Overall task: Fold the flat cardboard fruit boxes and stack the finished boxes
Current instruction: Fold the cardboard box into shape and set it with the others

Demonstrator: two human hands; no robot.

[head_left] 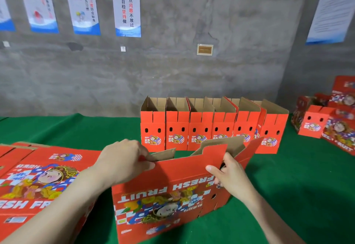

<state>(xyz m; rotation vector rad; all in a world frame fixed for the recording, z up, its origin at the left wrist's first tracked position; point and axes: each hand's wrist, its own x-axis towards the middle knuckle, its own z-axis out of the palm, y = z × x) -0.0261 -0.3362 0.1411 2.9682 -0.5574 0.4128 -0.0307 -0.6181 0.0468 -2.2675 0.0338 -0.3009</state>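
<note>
We're over a table under a green cloth (288, 186), set against a rough grey concrete wall (192, 74) that meets a second wall at the right corner. Four posters (126, 7) hang on the back wall, the leftmost sliced by the frame edge, and one more sheet (330, 11) hangs on the right wall, its print too blurred to read. Down on the cloth, a row of folded boxes (177, 128) stands upright with tops open. We count six fronts, plus a thin red edge between the last two that we can't sort out. Far right, a heap (315, 124) of more red boxes runs out of frame, no counting those. At our left lies a stack of flat boxes (38, 176), layers unclear, cut off too. And front and centre, one box (172, 195) stands on the cloth, half opened, print upside down to us. Our left hand (124, 159) grips its top left edge, thumb on the red face, fingers over the brown flap. Our right hand (228, 174) clutches the right end, fingertips hidden inside a cutout.
</note>
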